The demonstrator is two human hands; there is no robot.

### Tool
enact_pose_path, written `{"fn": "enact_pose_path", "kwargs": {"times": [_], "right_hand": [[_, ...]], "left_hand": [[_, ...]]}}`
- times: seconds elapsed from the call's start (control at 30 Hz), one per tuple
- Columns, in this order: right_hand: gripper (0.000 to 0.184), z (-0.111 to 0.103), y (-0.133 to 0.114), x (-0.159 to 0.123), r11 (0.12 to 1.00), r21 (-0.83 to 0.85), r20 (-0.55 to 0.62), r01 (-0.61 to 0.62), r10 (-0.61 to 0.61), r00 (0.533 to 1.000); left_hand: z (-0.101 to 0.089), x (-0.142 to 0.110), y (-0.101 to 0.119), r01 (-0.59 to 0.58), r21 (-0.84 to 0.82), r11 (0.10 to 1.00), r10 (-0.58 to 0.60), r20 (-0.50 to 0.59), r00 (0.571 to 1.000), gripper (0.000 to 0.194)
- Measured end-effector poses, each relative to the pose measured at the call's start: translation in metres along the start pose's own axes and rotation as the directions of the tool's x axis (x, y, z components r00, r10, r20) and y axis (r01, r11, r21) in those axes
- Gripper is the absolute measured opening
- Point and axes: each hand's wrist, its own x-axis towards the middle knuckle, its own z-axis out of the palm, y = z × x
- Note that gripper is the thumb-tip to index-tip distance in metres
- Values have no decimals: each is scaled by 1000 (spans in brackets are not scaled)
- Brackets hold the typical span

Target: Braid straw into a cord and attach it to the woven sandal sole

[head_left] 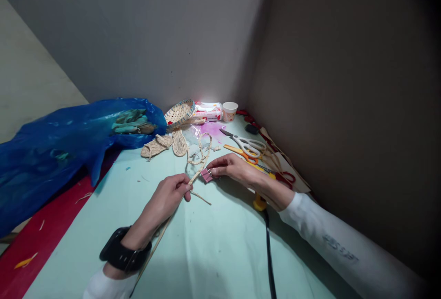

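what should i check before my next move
1. Left hand pinching the braid: ok.
2. Right hand on the pink binder clip: ok.
3. Clip fastened onto the braid: cannot tell, they overlap in view.
4. Loose strand end tucked in: not ok, it sticks out by the left fingertips.
5. White-handled scissors apart from both hands: ok.
6. Paper cup upright: ok.

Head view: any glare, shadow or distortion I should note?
Head view: glare whitens the top of the packet; head view: the right-hand wall sits dark, blackening at the picture's edge; head view: soft shadow below the right hand; head view: the right sleeve looks stretched.
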Motion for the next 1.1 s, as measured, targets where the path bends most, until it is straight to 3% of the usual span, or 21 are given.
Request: {"fn": "enact_pose_path", "kwargs": {"times": [0.13, 0.6, 1.1], "right_hand": [[22, -1, 5, 2, 1000, 20, -48, 2, -1, 999], [20, 3, 3, 4, 997, 68, -16, -25, 26, 1000], [10, 14, 1, 3, 996, 89, -21, 15, -13, 1000]], "left_hand": [[1, 0, 0, -3, 14, 1000, 3, -2, 1000, 18], [-2, -4, 8, -62, 31, 998, 61, 27, 998, 20], [1, -2, -2, -35, 26, 999, 34, 29, 999, 21]]}}
